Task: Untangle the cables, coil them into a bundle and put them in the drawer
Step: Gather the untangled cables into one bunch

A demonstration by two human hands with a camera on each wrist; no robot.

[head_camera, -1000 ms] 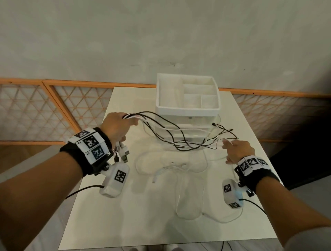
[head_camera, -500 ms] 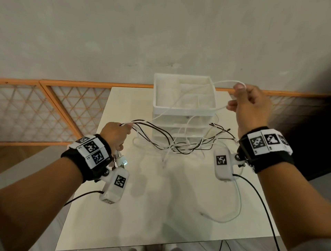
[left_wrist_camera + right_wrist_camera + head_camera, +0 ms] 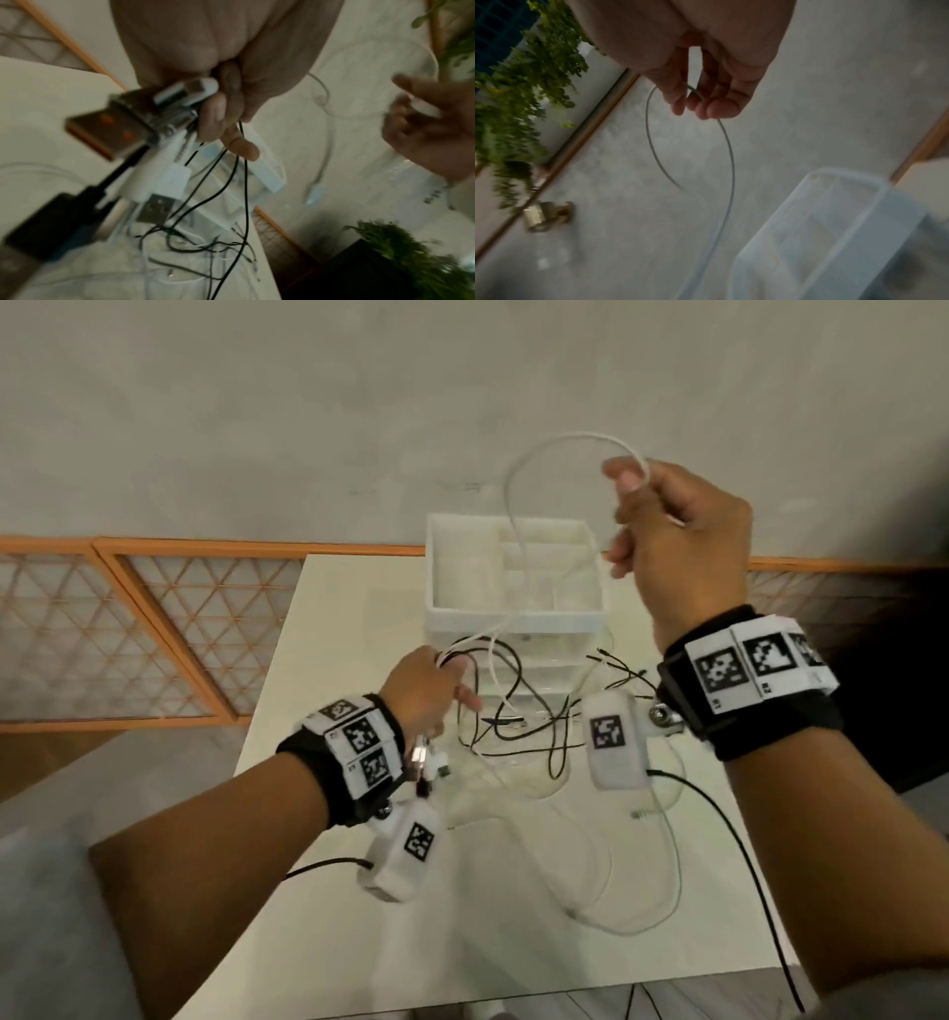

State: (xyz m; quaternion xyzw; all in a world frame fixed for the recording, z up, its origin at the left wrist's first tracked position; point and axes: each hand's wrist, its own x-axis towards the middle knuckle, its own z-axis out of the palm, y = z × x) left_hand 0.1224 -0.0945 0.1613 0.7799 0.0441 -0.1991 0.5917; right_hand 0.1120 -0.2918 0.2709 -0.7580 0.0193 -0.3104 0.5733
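My left hand (image 3: 426, 690) grips a bunch of black and white cables (image 3: 513, 711) above the table, with their USB plugs (image 3: 154, 178) hanging below the fist. My right hand (image 3: 667, 546) is raised high over the drawer unit (image 3: 513, 618) and pinches a white cable (image 3: 565, 454) that arcs up in a loop. In the right wrist view the white cable (image 3: 726, 146) curves from between thumb and fingers (image 3: 706, 105). Black strands (image 3: 231, 203) trail from the left fist to a tangle on the table.
The white plastic drawer unit with an open divided top tray (image 3: 544, 567) stands at the far middle of the white table (image 3: 318, 660). Loose white cable (image 3: 642, 916) lies near the front right. An orange lattice railing (image 3: 154, 618) and grey wall lie behind.
My right hand rose from the table's right side, lifting a white cable high above the drawer unit. My left hand kept its grip and moved slightly right and down.
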